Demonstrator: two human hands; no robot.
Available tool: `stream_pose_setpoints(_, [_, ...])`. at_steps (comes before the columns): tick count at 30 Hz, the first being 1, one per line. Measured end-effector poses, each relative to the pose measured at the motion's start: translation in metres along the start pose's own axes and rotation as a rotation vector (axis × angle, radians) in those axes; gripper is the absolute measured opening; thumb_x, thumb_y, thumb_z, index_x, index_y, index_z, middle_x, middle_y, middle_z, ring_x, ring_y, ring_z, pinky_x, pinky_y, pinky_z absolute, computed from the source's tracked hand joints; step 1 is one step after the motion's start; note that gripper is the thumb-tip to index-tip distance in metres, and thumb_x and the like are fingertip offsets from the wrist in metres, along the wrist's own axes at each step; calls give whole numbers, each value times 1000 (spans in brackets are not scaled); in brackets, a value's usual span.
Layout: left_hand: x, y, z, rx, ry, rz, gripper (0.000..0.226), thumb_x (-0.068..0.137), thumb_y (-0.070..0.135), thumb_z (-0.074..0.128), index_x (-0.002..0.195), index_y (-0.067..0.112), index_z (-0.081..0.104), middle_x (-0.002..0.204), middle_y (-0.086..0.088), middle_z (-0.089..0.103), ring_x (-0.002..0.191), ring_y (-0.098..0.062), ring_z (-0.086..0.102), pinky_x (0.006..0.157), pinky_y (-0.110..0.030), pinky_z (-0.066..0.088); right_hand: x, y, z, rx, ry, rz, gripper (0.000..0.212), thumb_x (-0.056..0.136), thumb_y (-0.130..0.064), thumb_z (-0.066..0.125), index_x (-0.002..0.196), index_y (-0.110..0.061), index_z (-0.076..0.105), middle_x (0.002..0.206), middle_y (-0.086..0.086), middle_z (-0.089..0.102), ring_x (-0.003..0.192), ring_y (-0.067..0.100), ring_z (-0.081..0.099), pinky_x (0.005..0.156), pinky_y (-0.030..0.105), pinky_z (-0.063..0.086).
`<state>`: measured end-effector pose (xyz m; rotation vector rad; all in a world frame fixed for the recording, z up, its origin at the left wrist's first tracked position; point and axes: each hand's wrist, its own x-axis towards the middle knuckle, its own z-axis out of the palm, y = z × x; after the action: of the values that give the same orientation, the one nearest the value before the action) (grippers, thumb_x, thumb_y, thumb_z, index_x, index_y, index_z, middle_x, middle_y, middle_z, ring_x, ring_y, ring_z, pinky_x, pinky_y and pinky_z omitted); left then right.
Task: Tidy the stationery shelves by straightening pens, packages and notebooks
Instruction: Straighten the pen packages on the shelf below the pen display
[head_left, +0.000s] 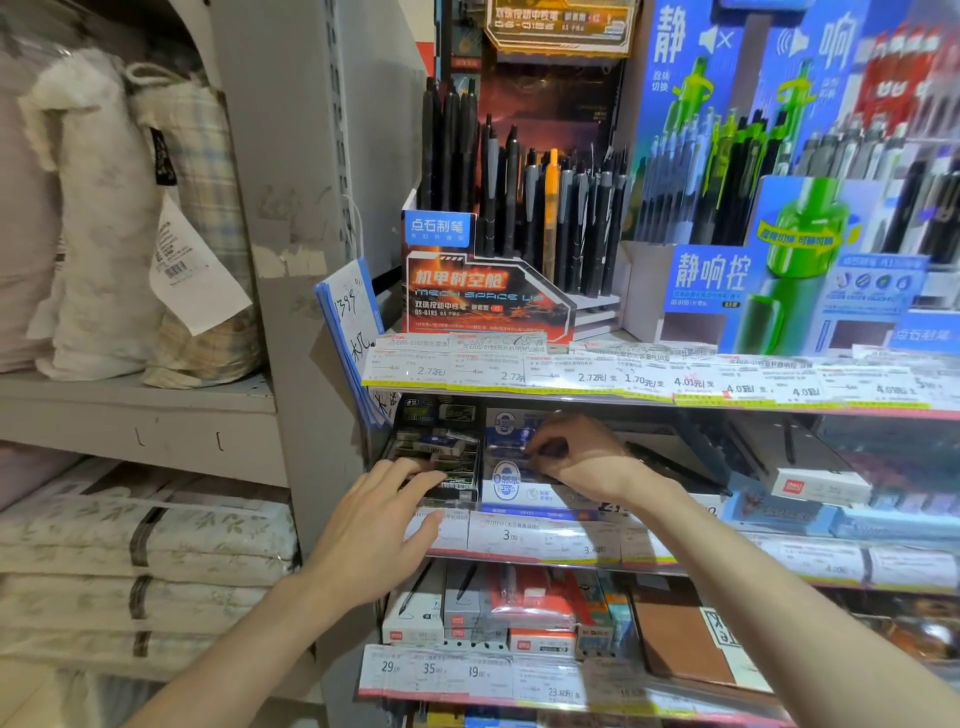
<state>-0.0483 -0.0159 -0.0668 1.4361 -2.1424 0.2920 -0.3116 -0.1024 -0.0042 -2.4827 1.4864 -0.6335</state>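
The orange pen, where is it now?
In the head view, the orange pen stands upright among black pens in the red display box on the top shelf, left of the blue display.

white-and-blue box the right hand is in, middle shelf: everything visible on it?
The white-and-blue display box looks like printed card, with an oval blue logo on its front wall. It sits open-topped on the middle shelf, behind the price tags, beside a dark box of small packets on its left. It holds blue-and-white packets. The right hand reaches in from above, fingers curled on a packet. Its right side is hidden by the wrist.
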Motion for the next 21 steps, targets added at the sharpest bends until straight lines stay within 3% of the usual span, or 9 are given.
stream_pose_setpoints(10, [0, 1, -1, 1, -14, -11, 52, 94, 47, 38, 136, 22, 54, 123, 7, 53, 112, -14, 49, 93, -30, 45, -1, -3, 4, 27, 46, 51, 18, 90, -35, 67, 100, -24, 77, 105, -7, 73, 94, 14, 65, 84, 30, 52])
stream_pose_setpoints(16, [0, 1, -3, -16, -22, -14, 52, 95, 46, 40, 139, 23, 52, 129, 7, 51, 118, -14, 47, 98, -29, 42, -4, -6, -6, 100, 104, 79, 25, 94, -39, 60, 109, -25, 73, 102, -8, 73, 96, 14, 66, 84, 30, 53])
stream_pose_setpoints(21, [0, -1, -5, -55, -41, -19, 49, 98, 40, 46, 144, 23, 46, 133, 8, 49, 122, -9, 41, 103, -23, 34, 12, -38, -2, 207, -2, 29, 21, 94, -40, 60, 107, -29, 71, 102, -12, 72, 96, 10, 65, 85, 28, 53])
